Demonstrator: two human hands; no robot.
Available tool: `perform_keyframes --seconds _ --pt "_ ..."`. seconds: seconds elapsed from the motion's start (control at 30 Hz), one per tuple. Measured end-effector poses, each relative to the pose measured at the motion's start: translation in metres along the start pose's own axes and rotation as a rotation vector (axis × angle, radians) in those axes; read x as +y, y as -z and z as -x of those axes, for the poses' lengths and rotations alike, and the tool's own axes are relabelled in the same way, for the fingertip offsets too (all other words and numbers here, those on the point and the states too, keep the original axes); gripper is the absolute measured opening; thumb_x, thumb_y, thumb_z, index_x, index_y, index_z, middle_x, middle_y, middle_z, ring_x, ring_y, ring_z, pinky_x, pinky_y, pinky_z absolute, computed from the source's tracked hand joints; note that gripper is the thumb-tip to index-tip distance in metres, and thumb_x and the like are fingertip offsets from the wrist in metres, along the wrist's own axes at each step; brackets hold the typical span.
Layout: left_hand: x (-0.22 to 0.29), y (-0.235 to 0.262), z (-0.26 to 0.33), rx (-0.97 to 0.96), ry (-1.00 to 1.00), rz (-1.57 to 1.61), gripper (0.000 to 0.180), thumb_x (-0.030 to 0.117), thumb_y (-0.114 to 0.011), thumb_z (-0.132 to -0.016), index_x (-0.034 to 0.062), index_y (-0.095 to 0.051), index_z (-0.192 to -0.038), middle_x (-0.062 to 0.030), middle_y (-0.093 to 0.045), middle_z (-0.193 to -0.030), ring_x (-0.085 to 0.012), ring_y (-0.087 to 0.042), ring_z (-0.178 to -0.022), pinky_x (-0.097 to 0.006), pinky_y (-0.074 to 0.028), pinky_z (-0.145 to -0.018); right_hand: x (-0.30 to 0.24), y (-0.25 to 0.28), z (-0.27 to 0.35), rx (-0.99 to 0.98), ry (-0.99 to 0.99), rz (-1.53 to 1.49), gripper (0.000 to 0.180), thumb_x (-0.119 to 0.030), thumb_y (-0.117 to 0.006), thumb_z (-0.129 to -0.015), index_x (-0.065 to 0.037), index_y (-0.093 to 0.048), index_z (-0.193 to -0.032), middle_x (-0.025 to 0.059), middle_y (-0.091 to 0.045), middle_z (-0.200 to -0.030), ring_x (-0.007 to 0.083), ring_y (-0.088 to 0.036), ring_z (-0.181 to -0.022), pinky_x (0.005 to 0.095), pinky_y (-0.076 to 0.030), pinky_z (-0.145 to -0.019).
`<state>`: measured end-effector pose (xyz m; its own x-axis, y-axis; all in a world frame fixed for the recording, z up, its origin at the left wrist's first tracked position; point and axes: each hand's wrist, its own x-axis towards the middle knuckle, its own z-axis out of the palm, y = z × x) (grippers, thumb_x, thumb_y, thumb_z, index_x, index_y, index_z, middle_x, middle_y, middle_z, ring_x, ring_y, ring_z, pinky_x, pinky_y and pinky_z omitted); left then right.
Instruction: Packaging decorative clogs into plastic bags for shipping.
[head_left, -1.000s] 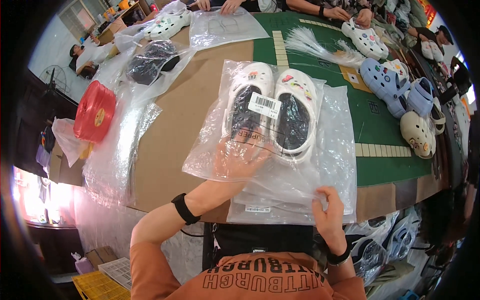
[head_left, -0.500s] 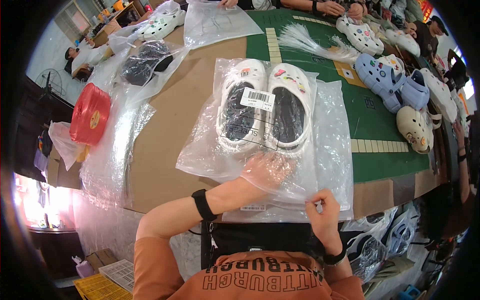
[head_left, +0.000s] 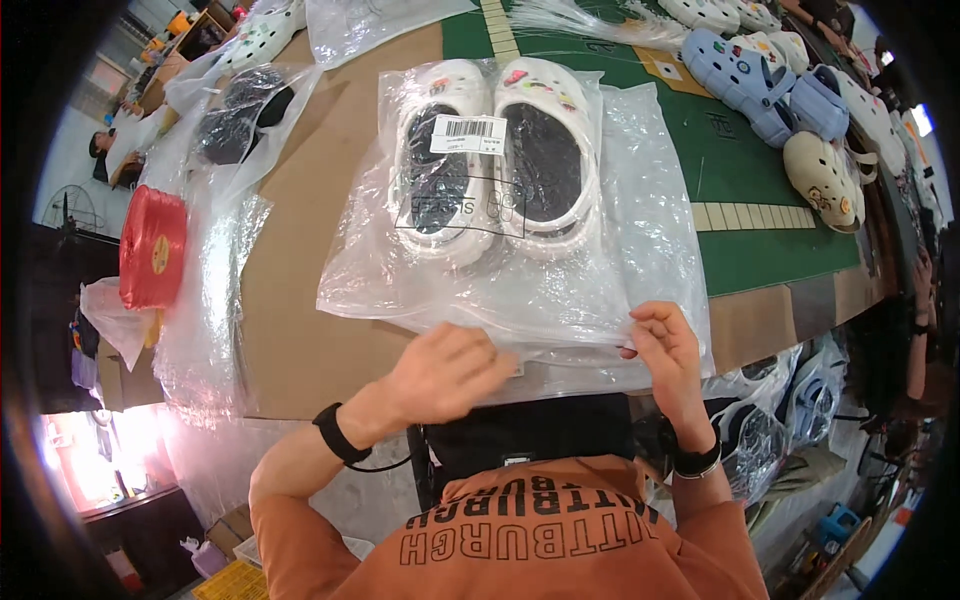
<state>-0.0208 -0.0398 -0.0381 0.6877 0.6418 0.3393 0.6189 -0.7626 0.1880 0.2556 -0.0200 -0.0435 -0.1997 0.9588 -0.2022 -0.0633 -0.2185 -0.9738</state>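
Pinching the lower edge of a clear bag [head_left: 520,295], the right hand [head_left: 662,345] has a narrow grip near that bag's right corner. The left hand [head_left: 445,372] hovers or rests by the bottom edge, fingers bent, hiding part of it; whether its grip closes on anything cannot be told. Inside the bag, a pair of white clogs [head_left: 545,165] lies side by side in the middle of the desk [head_left: 300,370], toes pointing away from the person.

More clear bags [head_left: 655,190] lie beneath it, reaching over onto a green mat [head_left: 780,265]. To the right sit blue clogs [head_left: 735,85] and a cream clog [head_left: 820,180], well apart from the hands; to the left, a red roll [head_left: 153,248] stands by crinkled plastic.

The bag is thin, glossy and wrinkled, with dark print and a white rectangular label [head_left: 468,135] over the clogs. They look smooth and round-toed, with dark insoles and small colourful charms. The brown part of the desk looks flat and matte.
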Motion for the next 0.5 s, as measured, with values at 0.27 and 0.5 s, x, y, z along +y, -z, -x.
perform_keyframes --seconds 0.27,0.5 --pt "0.011 -0.007 -0.044 0.3 -0.013 -0.493 0.043 0.02 -0.058 -0.073 0.0149 -0.055 -0.115 -0.0016 -0.055 -0.098 -0.0197 -0.053 -0.093 -0.045 -0.034 -0.088 0.004 -0.005 -0.001 0.023 0.014 -0.024 0.019 0.0 -0.048 -0.086 -0.003 -0.047 -0.105 0.0018 -0.054 -0.082 0.0079 -0.051 -0.072 0.0223 -0.044 -0.066" --pt "0.0 -0.002 -0.042 0.125 -0.015 -0.358 0.031 0.011 -0.055 -0.07 0.0092 -0.059 -0.101 -0.002 -0.047 -0.074 -0.0174 -0.05 -0.075 -0.034 -0.038 -0.076 -0.004 -0.006 -0.004 0.09 -0.135 -0.191 0.038 -0.009 -0.05 -0.088 -0.003 -0.035 -0.122 0.0045 -0.055 -0.082 0.0138 -0.054 -0.072 0.026 -0.046 -0.067"
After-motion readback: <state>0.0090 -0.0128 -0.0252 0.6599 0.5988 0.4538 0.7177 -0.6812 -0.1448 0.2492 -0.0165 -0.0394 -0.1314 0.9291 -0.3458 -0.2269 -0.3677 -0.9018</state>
